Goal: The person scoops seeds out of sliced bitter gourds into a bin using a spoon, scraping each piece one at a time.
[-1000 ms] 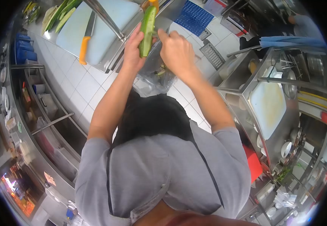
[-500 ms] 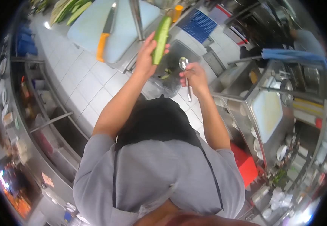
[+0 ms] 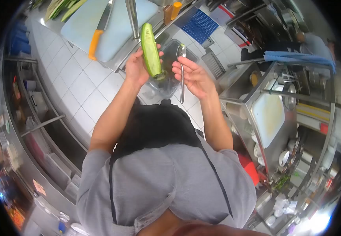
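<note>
My left hand [image 3: 136, 67] holds a zucchini half [image 3: 150, 51], its pale cut face up and its green skin showing along one side. A shallow groove seems to run down the cut face. In my right hand [image 3: 197, 78] is a metal spoon [image 3: 182, 76], bowl pointing away from me, with a bit of pale green pulp on it. The spoon is apart from the zucchini. Below both hands stands a clear plastic tub [image 3: 163, 93] with some scraps inside, partly hidden by the left hand and zucchini.
A white cutting board [image 3: 127, 23] on the counter ahead carries an orange-handled knife [image 3: 96, 42]. More cut green vegetables [image 3: 65, 8] lie at the far left. A steel shelf unit with another board [image 3: 268, 114] stands to the right. A co-worker's grey sleeve [image 3: 314, 43] shows at the far right.
The zucchini half has turned, so its cut face now faces up toward me, and it has come nearer. My right hand's fingers have loosened and straightened around the spoon.
</note>
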A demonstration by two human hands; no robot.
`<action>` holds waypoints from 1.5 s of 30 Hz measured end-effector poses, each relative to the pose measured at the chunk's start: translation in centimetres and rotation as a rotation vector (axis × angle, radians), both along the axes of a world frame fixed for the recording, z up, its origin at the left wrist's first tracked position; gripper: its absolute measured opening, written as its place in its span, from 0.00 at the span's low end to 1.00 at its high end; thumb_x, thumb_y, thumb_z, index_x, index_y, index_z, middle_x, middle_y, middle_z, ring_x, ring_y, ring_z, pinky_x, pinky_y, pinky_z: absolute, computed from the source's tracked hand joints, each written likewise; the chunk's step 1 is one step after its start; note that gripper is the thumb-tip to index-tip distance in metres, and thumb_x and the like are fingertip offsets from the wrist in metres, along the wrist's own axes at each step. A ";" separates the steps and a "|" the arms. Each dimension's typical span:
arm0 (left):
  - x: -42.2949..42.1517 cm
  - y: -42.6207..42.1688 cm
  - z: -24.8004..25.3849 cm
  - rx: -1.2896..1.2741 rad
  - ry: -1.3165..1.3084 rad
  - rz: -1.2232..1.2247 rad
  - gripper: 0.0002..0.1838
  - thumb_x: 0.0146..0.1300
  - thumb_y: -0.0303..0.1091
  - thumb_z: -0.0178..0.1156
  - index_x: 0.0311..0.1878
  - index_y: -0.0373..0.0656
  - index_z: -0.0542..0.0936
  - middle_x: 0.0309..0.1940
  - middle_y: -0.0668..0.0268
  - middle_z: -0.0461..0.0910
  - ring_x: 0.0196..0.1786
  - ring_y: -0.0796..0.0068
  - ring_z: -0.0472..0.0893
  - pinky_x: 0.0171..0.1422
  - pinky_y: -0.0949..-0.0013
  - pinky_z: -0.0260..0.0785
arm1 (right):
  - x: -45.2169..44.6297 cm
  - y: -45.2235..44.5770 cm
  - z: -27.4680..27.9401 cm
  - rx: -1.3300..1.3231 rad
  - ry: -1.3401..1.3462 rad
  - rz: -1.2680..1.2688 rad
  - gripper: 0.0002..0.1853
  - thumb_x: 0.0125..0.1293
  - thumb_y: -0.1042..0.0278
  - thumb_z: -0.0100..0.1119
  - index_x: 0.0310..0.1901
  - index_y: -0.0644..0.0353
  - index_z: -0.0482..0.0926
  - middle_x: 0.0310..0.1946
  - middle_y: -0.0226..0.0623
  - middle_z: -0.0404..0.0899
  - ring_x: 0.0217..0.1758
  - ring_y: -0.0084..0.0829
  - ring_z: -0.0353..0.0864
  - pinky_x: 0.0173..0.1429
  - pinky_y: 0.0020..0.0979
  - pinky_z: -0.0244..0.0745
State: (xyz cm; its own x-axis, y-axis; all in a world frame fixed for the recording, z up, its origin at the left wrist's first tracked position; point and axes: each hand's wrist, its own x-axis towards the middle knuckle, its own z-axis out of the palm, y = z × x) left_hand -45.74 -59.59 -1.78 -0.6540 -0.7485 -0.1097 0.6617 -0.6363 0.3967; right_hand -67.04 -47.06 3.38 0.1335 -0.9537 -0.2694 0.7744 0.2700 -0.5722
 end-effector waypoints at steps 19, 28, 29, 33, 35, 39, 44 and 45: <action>-7.8 1.7 2.3 0.066 -0.072 0.173 0.39 0.68 0.72 0.47 0.65 0.47 0.72 0.68 0.56 0.70 0.71 0.46 0.68 0.74 0.30 0.53 | -7.2 -0.6 -0.5 -0.084 0.001 0.123 0.30 0.61 0.89 0.59 0.67 0.70 0.72 0.59 0.56 0.80 0.61 0.48 0.83 0.64 0.44 0.82; -7.8 2.2 2.8 0.147 0.043 0.125 0.50 0.58 0.86 0.41 0.66 0.53 0.72 0.73 0.52 0.64 0.76 0.35 0.60 0.73 0.19 0.46 | -9.0 -1.5 -1.0 -0.286 -0.143 0.100 0.29 0.61 0.90 0.59 0.66 0.67 0.74 0.56 0.54 0.82 0.60 0.46 0.84 0.62 0.44 0.83; -7.7 2.1 2.7 0.152 0.052 0.118 0.50 0.57 0.87 0.41 0.66 0.53 0.72 0.74 0.51 0.64 0.77 0.35 0.59 0.73 0.19 0.45 | -9.1 -1.5 -0.7 -0.308 -0.171 0.091 0.29 0.61 0.90 0.59 0.66 0.67 0.74 0.56 0.54 0.82 0.60 0.46 0.84 0.62 0.44 0.83; -7.4 1.8 4.1 0.165 -0.050 0.123 0.53 0.56 0.87 0.41 0.66 0.49 0.74 0.73 0.49 0.66 0.75 0.33 0.61 0.72 0.17 0.47 | -9.3 -1.6 0.2 -0.371 -0.178 0.054 0.26 0.65 0.86 0.60 0.66 0.68 0.75 0.55 0.55 0.83 0.56 0.47 0.86 0.58 0.42 0.86; -7.2 1.9 3.7 0.175 -0.011 0.114 0.53 0.57 0.87 0.41 0.63 0.46 0.75 0.72 0.46 0.65 0.75 0.33 0.62 0.72 0.18 0.47 | -8.8 -1.4 0.9 -0.327 -0.099 -0.003 0.20 0.69 0.79 0.61 0.62 0.69 0.77 0.48 0.52 0.85 0.48 0.43 0.88 0.52 0.39 0.87; -6.9 2.0 3.1 0.147 0.067 0.093 0.53 0.58 0.87 0.41 0.57 0.42 0.79 0.71 0.41 0.65 0.75 0.33 0.63 0.73 0.20 0.48 | -7.8 -1.7 0.7 -0.206 0.070 -0.157 0.16 0.76 0.61 0.59 0.51 0.68 0.81 0.33 0.41 0.84 0.30 0.30 0.85 0.35 0.31 0.83; -7.2 2.5 2.9 0.172 0.054 0.135 0.36 0.59 0.60 0.58 0.54 0.33 0.79 0.71 0.33 0.62 0.78 0.37 0.58 0.79 0.33 0.50 | -5.2 -2.1 -0.4 -0.131 0.688 -0.263 0.23 0.79 0.50 0.53 0.46 0.66 0.83 0.30 0.32 0.79 0.26 0.20 0.75 0.29 0.27 0.70; -7.2 2.6 2.9 0.160 0.055 0.128 0.35 0.60 0.60 0.58 0.54 0.33 0.79 0.71 0.33 0.62 0.78 0.38 0.58 0.79 0.33 0.50 | -4.8 -2.2 -0.5 -0.176 0.830 -0.266 0.23 0.79 0.50 0.53 0.45 0.66 0.84 0.30 0.32 0.79 0.26 0.19 0.75 0.30 0.27 0.70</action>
